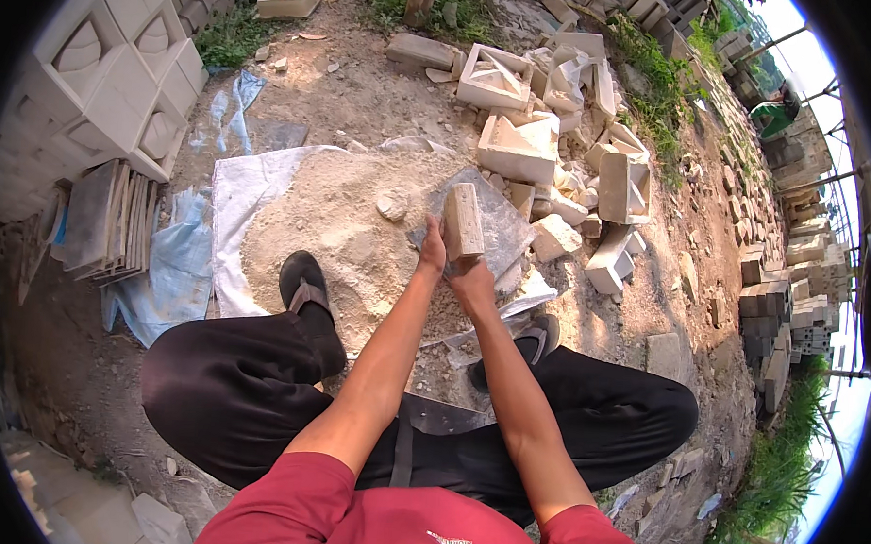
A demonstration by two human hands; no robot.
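**On the sand heap: both hands around one pale block**

Around you the ground is bare packed dirt, and the largest thing on it is the heap of sand [330, 233], fine, dry and beige, spread over a white sheet [240, 181] whose edges wrinkle out at the left. Beyond it, at upper left, stands a stack of cast screen blocks [114, 73], smooth, square and cut with curved openings. At the upper right lies a pile of broken blocks [549, 131], chalky, sharp-edged and tumbled at all angles.

Closer in, a flat grey slab [501, 226] rests at the heap's right edge, dull and dusty. You squat over it in black trousers, one black sandal [304, 281] planted on the sand.

Smallest is the block [463, 222] itself: a pale, rough, oblong piece held upright just over the slab. Your left hand [432, 252] wraps its lower left side; your right hand [474, 279] cups it from below. Each grip is closed on the block, though the fingertips are hidden behind it.

By my reading, you are mid-way through working that block against or over the slab. Whatever follows calls for a firm two-handed hold and a square, steady descent, since the piece looks crumbly and the slab sits on loose sand.
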